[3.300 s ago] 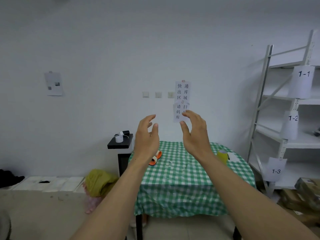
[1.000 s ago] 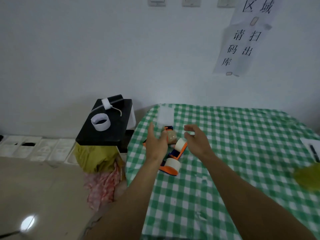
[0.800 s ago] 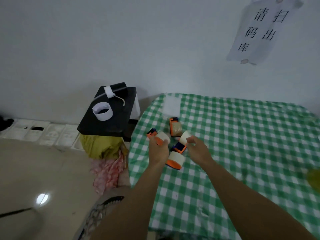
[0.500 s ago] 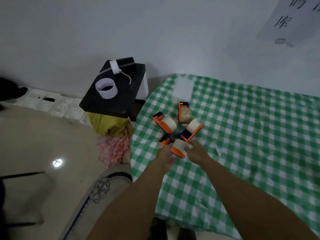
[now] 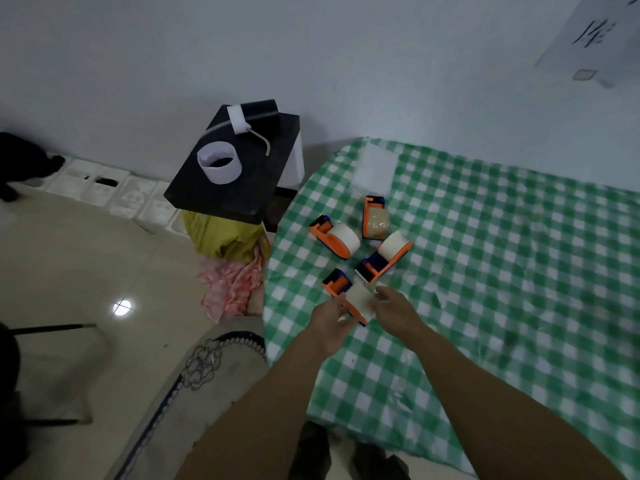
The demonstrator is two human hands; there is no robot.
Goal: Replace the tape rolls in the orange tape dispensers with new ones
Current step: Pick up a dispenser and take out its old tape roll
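Observation:
Several orange tape dispensers lie near the left edge of the green checked tablecloth [image 5: 485, 271]. The nearest dispenser [image 5: 341, 287] carries a pale tape roll [image 5: 362, 298]. My left hand [image 5: 329, 322] grips this dispenser from the left and below. My right hand [image 5: 396, 310] holds the roll's right side with its fingertips. Beyond them lie a dispenser with a white roll [image 5: 334, 237], a dispenser with a brownish roll [image 5: 375, 218] and a dispenser with a blue part and a white roll [image 5: 386, 258].
A black stand [image 5: 242, 188] left of the table carries a white paper ring [image 5: 219, 162] and a roller-like tool [image 5: 249, 121]. Yellow and pink bags [image 5: 225, 258] sit under it. A clear plastic sheet [image 5: 375, 164] lies at the table's far left. A paper sign [image 5: 595, 32] hangs on the wall.
I have come up to the table and the view has tilted down. Both hands have closed in on the nearest dispenser and now hold it and its roll.

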